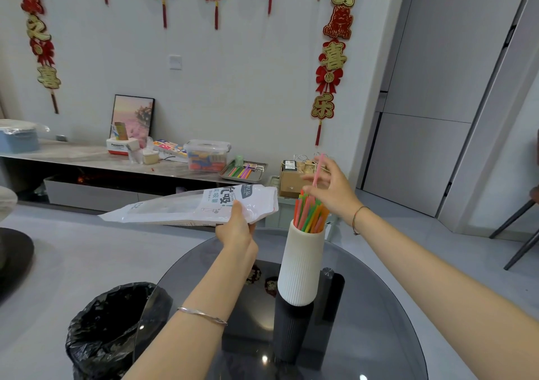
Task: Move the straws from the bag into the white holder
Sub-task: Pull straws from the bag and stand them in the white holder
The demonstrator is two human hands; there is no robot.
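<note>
A white ribbed holder [300, 266] stands on the round dark glass table [379, 306], with several coloured straws [309, 212] sticking out of its mouth. My right hand [332, 188] is just above them, pinching one pink straw [318, 169] upright between the fingers, its lower end near the other straws' tips. My left hand [236, 225] holds the white plastic straw bag [192, 204] level to the left of the holder, with the opening towards the holder. Whether any straws lie inside the bag cannot be seen.
A bin lined with a black bag [116, 330] stands at the table's left edge. Behind, a low shelf carries a metal tray of straws [245, 171], a clear plastic box [207, 155] and a cardboard box [291, 178]. A chair's legs [519, 234] show at right.
</note>
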